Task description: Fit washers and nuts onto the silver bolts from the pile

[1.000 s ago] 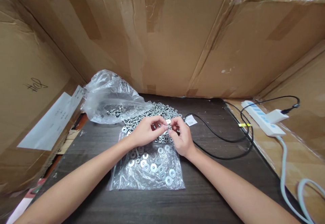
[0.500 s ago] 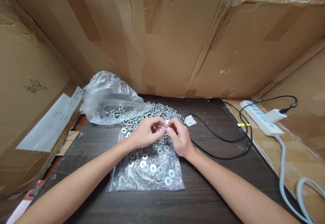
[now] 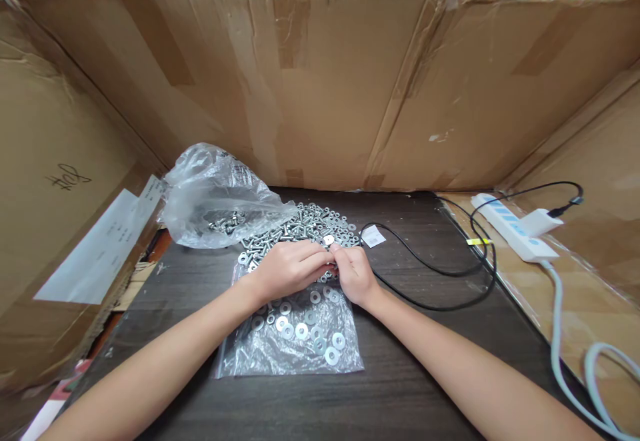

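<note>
- Compared with a second ago, the two hands have dropped lower and drawn tighter together; they now sit just above the heap of bolts point(image 3: 305, 224) and the flat clear bag point(image 3: 293, 344).
- The left hand point(image 3: 285, 269) is curled almost shut, fingers pointing right, and its fingertips meet those of the right hand point(image 3: 354, 273).
- The right hand is likewise pinched, thumb and forefinger closed on something small at the meeting point; a second ago a small metal piece showed between the fingertips, but now the fingers hide it, so I cannot tell exactly what is gripped.
- A single washer point(image 3: 329, 240) lies just beyond the fingertips at the near edge of the bolt heap, apart from the hands.
- The loose washers point(image 3: 300, 330) lie on the flat bag below the wrists and look unmoved across the three pictures.
- The crumpled plastic bag point(image 3: 215, 194), the black cable point(image 3: 435, 281) and the white power strip point(image 3: 515, 228) keep their places on the dark surface point(image 3: 425, 388).
- Judging by the closing-in, the fine fingertip work on one small piece of hardware goes on at the same spot, only nearer the pile.
</note>
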`<state>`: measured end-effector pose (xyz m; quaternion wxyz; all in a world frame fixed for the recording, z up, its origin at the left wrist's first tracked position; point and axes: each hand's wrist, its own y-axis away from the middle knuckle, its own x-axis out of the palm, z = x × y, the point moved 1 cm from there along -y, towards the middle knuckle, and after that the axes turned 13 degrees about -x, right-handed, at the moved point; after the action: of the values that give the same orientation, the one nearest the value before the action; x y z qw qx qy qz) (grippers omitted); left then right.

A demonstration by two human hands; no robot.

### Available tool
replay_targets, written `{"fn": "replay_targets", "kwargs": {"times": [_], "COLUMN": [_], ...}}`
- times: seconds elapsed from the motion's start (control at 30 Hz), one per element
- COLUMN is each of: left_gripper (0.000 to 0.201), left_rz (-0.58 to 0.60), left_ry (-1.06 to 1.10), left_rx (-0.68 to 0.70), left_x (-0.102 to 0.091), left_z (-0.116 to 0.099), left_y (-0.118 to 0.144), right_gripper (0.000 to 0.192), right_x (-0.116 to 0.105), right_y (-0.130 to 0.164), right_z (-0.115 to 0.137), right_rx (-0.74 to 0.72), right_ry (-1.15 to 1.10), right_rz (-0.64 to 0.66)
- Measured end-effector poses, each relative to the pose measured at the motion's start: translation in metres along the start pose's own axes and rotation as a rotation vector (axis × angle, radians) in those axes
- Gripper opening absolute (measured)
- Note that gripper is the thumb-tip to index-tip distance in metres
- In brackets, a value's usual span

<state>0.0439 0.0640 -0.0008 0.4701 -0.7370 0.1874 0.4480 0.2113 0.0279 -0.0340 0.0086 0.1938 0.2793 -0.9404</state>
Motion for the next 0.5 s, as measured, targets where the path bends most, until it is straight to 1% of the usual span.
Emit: {"fn": "replay_targets", "kwargs": {"times": [0.07,0.13,0.2,0.23,0.3,0.37,0.4,0.43,0.5], "left_gripper": [0.02,0.017,0.015,0.014,0.013,0.015,0.016,0.017,0.017], "left_rz": [-0.008,-0.025,-0.031,-0.029,-0.008,0.054,0.099,0.152,0.254], "left_ry": [0.003,0.046,0.158,0.243,0.436,0.621,0.702,0.778,0.901], "left_rx": [0.028,0.033,-0.028,-0.098,-0.309,-0.535,-0.617,-0.669,-0.699], "left_x": [-0.002,-0.004,-0.005,-0.005,-0.005,-0.005,-0.005,-0.006,-0.005], "left_z": [-0.001,-0.004,-0.006,-0.007,-0.007,-0.004,-0.003,-0.002,0.0], "left_y": [0.0,-0.001,-0.002,-0.003,-0.005,-0.008,-0.01,-0.011,-0.013], "right_gripper": [0.061,0.064,0.062,0.059,0.048,0.031,0.024,0.019,0.012], "right_x": [0.0,0.001,0.0,-0.001,-0.003,-0.004,-0.004,-0.005,-0.005], "right_y": [0.001,0.002,0.002,0.001,0.001,0.001,0.001,0.001,0.002], "right_z": [-0.001,-0.001,0.002,0.003,0.008,0.011,0.013,0.014,0.014], "right_rx": [0.045,0.057,0.014,-0.031,-0.144,-0.236,-0.258,-0.267,-0.269], "right_ry": [-0.029,-0.041,-0.02,-0.001,0.039,0.07,0.084,0.098,0.123], "right_rz": [0.017,0.031,0.0,-0.033,-0.099,-0.116,-0.111,-0.103,-0.096]}}
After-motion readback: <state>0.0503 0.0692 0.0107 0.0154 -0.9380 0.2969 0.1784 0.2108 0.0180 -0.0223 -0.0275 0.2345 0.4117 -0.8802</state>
